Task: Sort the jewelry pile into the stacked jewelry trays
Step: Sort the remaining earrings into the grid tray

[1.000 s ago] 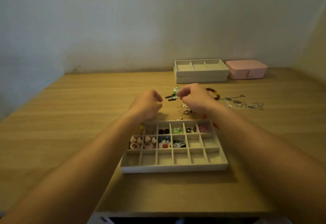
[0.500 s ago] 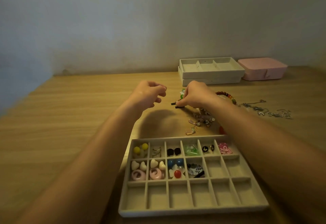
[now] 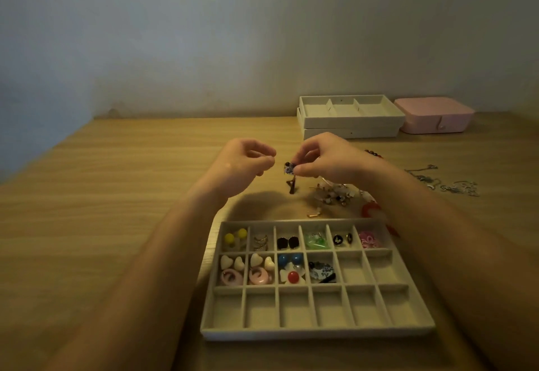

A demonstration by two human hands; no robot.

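Earring picked, not yet sorted
Right hand [image 3: 326, 160] pinches a blue-patterned earring [image 3: 289, 170] above the bench [image 3: 116, 195]; left hand [image 3: 248, 163] curled, contents unclear. Next, probably: its match's compartment, row 2 of the tray [image 3: 318, 334].

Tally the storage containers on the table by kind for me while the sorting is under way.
Compartment tray, near edge: 1
Stacked trays, far edge: 2
Pink box: 1
Total: 4

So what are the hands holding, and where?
Right hand pinches a small blue-and-white earring with a dark tassel by its patterned top; left hand shows nothing held.
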